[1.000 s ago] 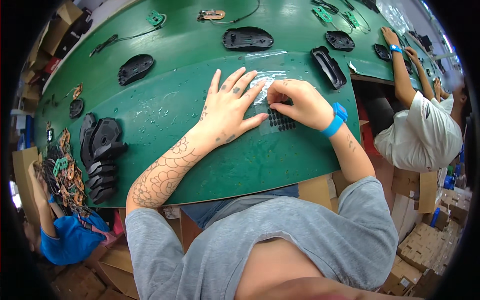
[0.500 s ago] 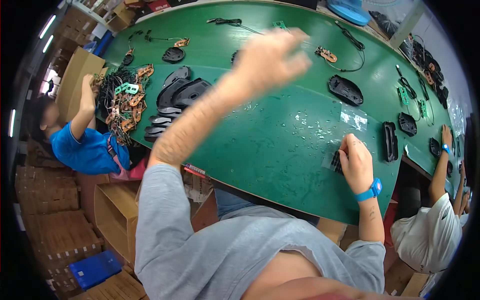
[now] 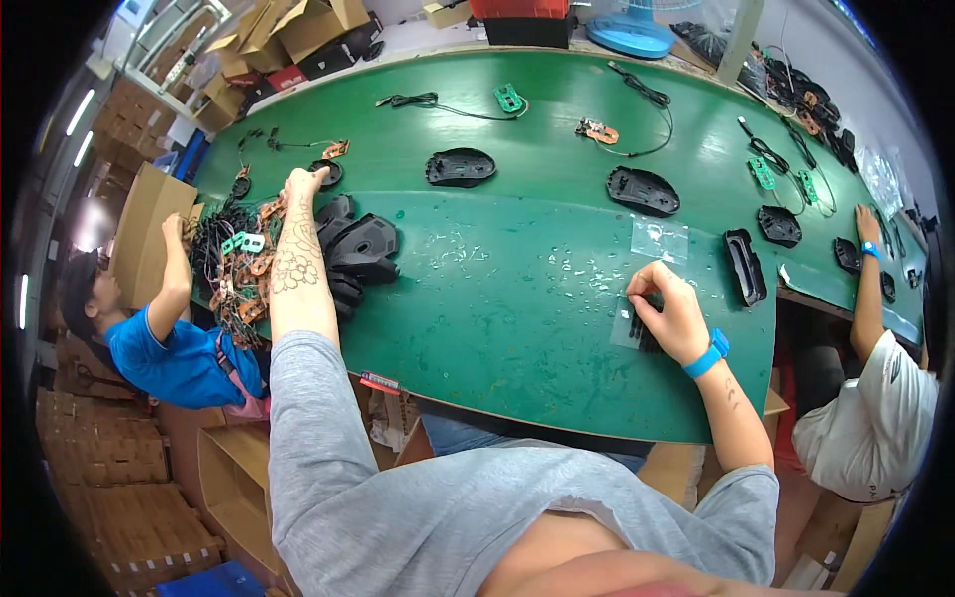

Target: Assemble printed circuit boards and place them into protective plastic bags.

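My left hand [image 3: 306,184] reaches to the far left, its fingers closed at the edge of a small black mouse shell [image 3: 328,175] and partly hiding it. Beside that forearm lies a pile of black plastic shells [image 3: 360,244]. At the right, my right hand [image 3: 668,310] is closed in a pinch; what it holds, if anything, does not show. Just under it lies a small clear bag [image 3: 625,328] with small black strips partly covered by the hand. A second clear bag [image 3: 661,239] lies flat beyond, and a long black tray-like part [image 3: 743,267] stands to the right.
Black mouse shells [image 3: 461,167] and cabled circuit boards [image 3: 508,99] lie spaced along the green table [image 3: 477,348], which has wet drops. A tangled heap of wired boards [image 3: 239,269] sits at the left. A co-worker [image 3: 164,333] works there, another person [image 3: 865,428] at right.
My left hand has swung from the far middle of the table to the mouse shell at the far left. My right hand stays by the small bag. The view has shifted.
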`<state>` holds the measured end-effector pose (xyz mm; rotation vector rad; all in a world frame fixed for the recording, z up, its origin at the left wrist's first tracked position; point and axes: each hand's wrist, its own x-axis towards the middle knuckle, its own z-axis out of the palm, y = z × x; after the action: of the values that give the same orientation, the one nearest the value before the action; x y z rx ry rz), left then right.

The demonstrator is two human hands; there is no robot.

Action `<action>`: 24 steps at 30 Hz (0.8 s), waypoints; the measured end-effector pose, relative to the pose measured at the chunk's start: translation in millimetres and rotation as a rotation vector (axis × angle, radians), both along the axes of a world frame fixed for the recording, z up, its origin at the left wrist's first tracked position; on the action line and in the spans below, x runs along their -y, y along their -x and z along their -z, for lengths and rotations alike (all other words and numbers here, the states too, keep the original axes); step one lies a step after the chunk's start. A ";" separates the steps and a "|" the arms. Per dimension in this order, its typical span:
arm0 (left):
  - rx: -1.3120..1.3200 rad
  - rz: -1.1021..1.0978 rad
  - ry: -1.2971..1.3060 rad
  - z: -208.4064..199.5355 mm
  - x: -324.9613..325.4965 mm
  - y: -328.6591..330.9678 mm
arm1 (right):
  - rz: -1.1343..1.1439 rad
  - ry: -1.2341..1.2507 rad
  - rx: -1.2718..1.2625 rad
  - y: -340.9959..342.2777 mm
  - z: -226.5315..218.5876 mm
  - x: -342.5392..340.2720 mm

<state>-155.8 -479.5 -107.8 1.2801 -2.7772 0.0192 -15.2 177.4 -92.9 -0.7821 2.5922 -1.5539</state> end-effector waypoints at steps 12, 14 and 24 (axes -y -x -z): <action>-0.029 0.336 -0.015 19.3 -20.5 59.3 | 0.005 0.469 0.344 25.2 26.7 -6.4; -0.027 0.316 0.014 13.3 -23.3 63.6 | 0.023 0.531 0.384 27.5 22.8 -2.6; -0.130 0.551 -0.311 9.0 -33.5 85.0 | -0.015 0.606 0.425 30.5 21.1 0.3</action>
<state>-240.9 -446.0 -116.8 0.4843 -2.9873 -0.5248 -45.7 177.2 -113.9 -0.4088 1.8288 -2.2373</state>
